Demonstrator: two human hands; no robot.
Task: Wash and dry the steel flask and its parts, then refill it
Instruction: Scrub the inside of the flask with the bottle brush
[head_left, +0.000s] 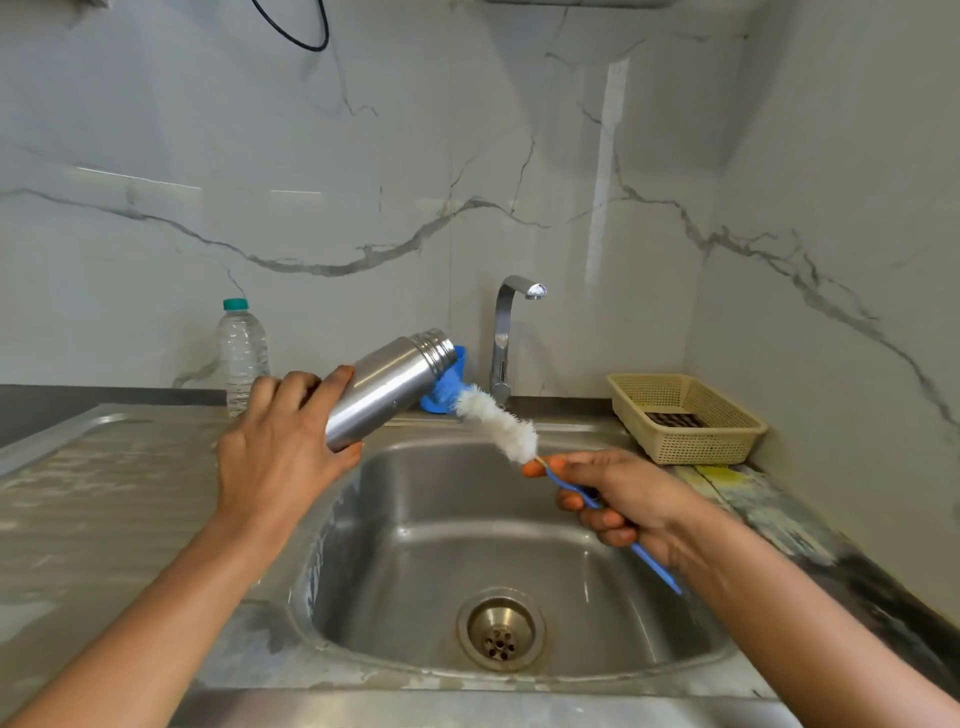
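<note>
I see my left hand (280, 452) gripping the steel flask (387, 387), tilted over the sink (415, 545); my right hand (618, 499) grips the bottle brush (506, 423). On the marble wall (363, 156) side, the tap (506, 332) is at twelve o'clock and the basket (685, 415) at two.

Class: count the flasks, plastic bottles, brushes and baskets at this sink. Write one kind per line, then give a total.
steel flask: 1
plastic bottle: 1
bottle brush: 1
basket: 1
Total: 4
</note>
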